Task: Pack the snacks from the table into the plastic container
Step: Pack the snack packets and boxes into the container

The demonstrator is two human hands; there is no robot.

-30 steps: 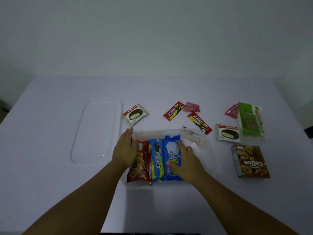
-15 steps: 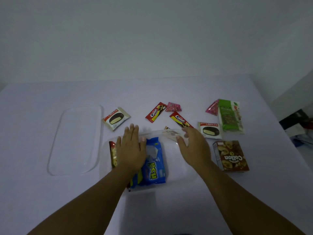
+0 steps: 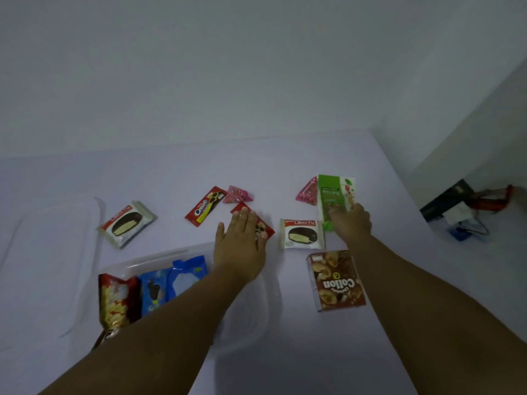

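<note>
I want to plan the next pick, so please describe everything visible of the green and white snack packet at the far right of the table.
The green and white snack packet is a tall, flat pouch that looks like glossy plastic film, with a green panel at left and a white strip with small pictures at right. It looks tilted up from the white table, its lower end gripped by the right hand. A pink triangular packet lies against its left edge.

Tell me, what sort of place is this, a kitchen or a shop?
Probably neither: it looks like a plain indoor room arranged for a packing job. A bare white table stands against an empty pale wall, with only packaged snacks and a clear plastic container on it, and some loose gear on the floor.
</note>
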